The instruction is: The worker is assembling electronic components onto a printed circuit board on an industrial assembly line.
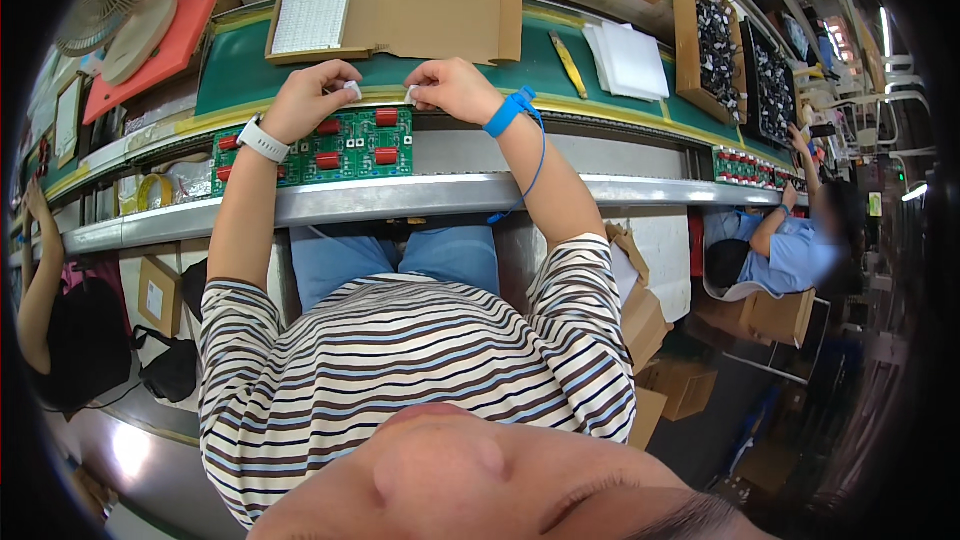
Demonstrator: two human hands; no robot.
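My left hand (312, 100) pinches a small white block (352, 88) between thumb and fingertips. A short distance to the right, my right hand (457, 88) pinches another small white piece (411, 93). Both hands hover at the far side of a green circuit board (355, 168), which carries red box-shaped components (386, 156). The board rests in the track at the near side of the bench, and my left forearm covers part of the row. A blue wrist strap (511, 112) with a thin cord circles my right wrist.
Beyond my hands lies an opened cardboard box (430, 15) with rows of white parts (314, 8). A yellow cutter (569, 65), white foam sheets (627, 60) and a carton of dark parts (712, 48) are farther right. A metal rail (450, 190) runs in front. Another person (795, 250) works at right.
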